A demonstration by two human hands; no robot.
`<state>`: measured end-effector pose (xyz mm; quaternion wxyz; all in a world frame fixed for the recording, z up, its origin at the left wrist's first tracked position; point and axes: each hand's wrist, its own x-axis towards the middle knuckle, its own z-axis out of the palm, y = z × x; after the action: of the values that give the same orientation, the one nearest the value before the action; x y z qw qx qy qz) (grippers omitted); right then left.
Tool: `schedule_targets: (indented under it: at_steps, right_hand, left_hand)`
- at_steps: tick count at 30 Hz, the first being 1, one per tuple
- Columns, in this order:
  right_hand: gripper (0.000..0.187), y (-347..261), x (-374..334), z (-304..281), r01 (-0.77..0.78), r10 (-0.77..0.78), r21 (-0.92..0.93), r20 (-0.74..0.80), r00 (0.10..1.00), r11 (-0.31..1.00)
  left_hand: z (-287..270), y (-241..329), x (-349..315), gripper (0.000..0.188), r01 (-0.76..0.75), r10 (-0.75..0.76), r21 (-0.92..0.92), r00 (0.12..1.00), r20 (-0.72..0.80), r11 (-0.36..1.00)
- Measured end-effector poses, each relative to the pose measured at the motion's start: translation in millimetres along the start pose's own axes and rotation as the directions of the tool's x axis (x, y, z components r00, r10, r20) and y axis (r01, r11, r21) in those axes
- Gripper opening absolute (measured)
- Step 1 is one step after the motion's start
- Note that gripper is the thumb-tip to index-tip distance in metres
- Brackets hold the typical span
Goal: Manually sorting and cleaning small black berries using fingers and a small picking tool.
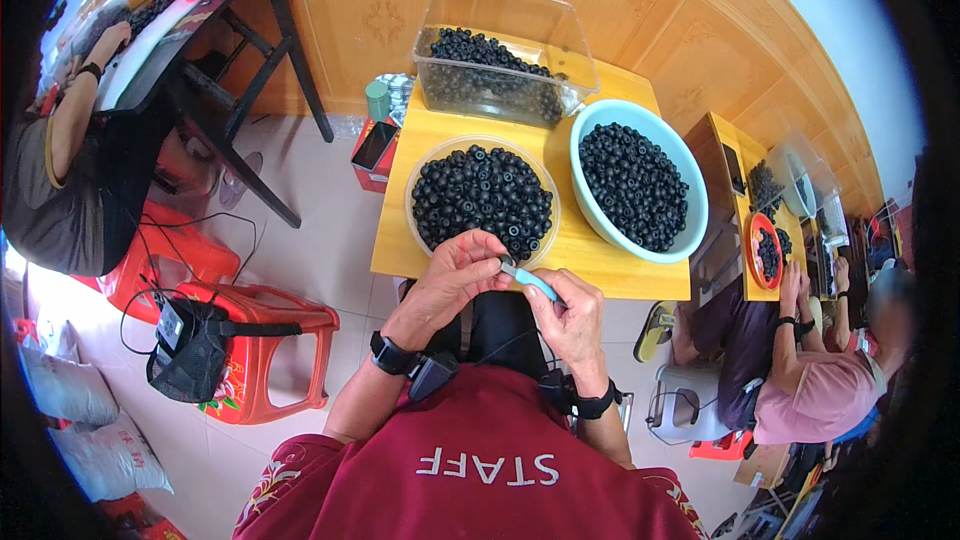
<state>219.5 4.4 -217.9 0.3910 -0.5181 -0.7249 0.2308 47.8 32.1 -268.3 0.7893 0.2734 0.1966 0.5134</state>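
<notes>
The person's left hand (462, 275) pinched a small black round piece (507, 261), mostly hidden by the fingertips, at the near edge of a shallow, clear round tray (411, 225). The right hand (573, 315) grasped a small knife with a light blue handle (538, 286), its short metal blade meeting the piece at the left fingers.

Taking the hands as the centre of the dial, the tray lay at 12 o'clock, heaped with black pieces (480, 195), many showing a hole. Beyond it, also near 12 o'clock, stood a clear rectangular plastic bin (500, 15) partly filled with similar pieces. A deep, pale blue round bowl (585, 202), nearly full of them, sat at 2 o'clock. All three rested on a yellow wooden table (640, 283).

A red plastic stool (318, 320) with a black mesh bag (190, 368) stood between 8 and 9 o'clock. Toward 3 o'clock, a co-worker in a pink top (815, 395) sat at another table.
</notes>
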Motion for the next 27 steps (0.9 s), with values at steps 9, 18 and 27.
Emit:
schedule_targets:
  at_steps: [9,18,27]
  right_hand:
    - [0.011,3,0,1,0.022,-0.023,0.026,0.005,1.000,0.999]
    - [0.014,22,4,2,0.049,-0.049,-0.033,0.019,0.999,0.998]
    - [0.016,34,-2,-7,-0.224,0.242,0.265,-0.037,0.969,0.938]
  left_hand:
    - [-1,1,0,0.011,0.022,-0.022,-0.012,1.000,0.011,1.000]
    - [1,7,-4,0.009,0.025,-0.024,-0.023,0.999,0.022,0.999]
    - [9,7,-6,0.011,0.074,-0.072,-0.021,0.996,0.058,0.997]
